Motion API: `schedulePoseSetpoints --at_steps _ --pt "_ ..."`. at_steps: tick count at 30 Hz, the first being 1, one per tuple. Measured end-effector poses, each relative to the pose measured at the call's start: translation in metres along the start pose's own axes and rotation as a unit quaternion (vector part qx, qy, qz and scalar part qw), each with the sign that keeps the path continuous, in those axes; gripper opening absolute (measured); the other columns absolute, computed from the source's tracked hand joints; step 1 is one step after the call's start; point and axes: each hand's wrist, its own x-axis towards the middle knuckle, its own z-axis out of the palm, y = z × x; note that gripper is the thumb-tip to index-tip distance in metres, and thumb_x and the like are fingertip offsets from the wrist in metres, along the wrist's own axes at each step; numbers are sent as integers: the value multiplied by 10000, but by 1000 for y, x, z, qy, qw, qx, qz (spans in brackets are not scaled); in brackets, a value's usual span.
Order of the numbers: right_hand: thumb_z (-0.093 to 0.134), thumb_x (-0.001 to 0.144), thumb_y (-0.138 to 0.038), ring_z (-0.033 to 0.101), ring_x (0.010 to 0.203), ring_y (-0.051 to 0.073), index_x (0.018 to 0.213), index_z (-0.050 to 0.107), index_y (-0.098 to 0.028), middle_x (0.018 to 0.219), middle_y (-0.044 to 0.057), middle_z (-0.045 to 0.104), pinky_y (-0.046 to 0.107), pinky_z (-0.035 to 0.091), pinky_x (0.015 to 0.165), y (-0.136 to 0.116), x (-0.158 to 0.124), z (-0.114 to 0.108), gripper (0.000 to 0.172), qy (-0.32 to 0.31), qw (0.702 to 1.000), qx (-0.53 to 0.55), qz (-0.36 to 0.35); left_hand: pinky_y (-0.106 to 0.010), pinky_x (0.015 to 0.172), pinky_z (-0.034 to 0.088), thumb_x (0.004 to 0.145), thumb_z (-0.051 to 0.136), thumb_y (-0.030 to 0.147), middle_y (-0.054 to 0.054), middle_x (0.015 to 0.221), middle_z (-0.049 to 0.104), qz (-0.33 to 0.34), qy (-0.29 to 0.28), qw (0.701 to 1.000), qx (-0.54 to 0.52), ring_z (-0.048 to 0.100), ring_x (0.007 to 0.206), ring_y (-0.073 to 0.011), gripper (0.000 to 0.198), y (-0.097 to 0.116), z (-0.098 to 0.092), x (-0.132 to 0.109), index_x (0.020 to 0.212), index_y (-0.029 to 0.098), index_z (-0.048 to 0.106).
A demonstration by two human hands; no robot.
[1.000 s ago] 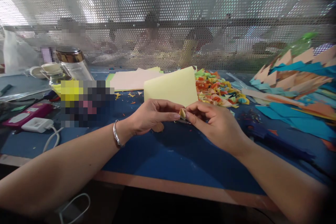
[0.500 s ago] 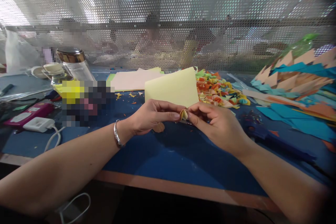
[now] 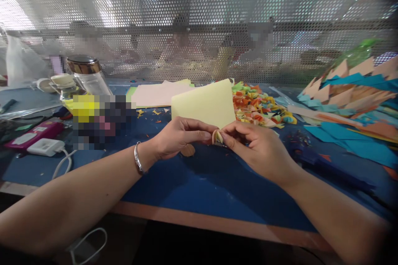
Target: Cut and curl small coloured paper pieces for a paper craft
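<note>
A small pale-yellow folded paper piece is pinched between my two hands, above the blue tabletop. My left hand has its thumb and fingertips pressed together at the piece's left side; a silver bangle is on that wrist. On the other side, my right hand grips the piece between thumb and index finger, the other fingers curled. Just behind both hands stands a pale-yellow paper sheet, tilted up, its lower edge hidden by my fingers. Below my left hand lies a round brown disc.
Behind on the right is a pile of small colourful folded papers. Teal sheets, a blue corded tool and a spiky paper stack lie further right. Left are a glass bottle and a white charger. A perforated screen stands behind.
The small folded piece has turned slightly between my fingers, showing more of its folds. My left fingertips have drawn back a little to the left; my right hand stays nearly still.
</note>
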Motion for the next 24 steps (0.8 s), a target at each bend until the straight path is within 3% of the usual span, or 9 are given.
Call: schedulePoseSetpoints --at_steps 3,7,24 --pt "616 985 -337 593 631 138 900 736 -197 778 41 724 238 429 526 -1 0 0 203 -4 1000 9 7 -260 850 569 768 876 206 -70 886 809 9 6 1000 -8 725 810 -120 184 -2 -1 1 931 133 834" --pt "614 969 -316 552 593 126 864 715 -198 719 21 680 232 424 519 -2 1 0 187 4 1000 0 -5 -241 827 557 738 917 230 -49 856 795 18 7 1000 4 720 794 -105 228 -4 -3 2 914 125 815" --pt "615 962 -293 540 595 128 871 720 -207 725 15 671 228 422 512 -4 -1 -2 164 15 1000 -21 -6 -273 968 572 779 874 195 -72 974 834 17 -28 999 35 757 886 -134 182 3 -3 1 958 169 847"
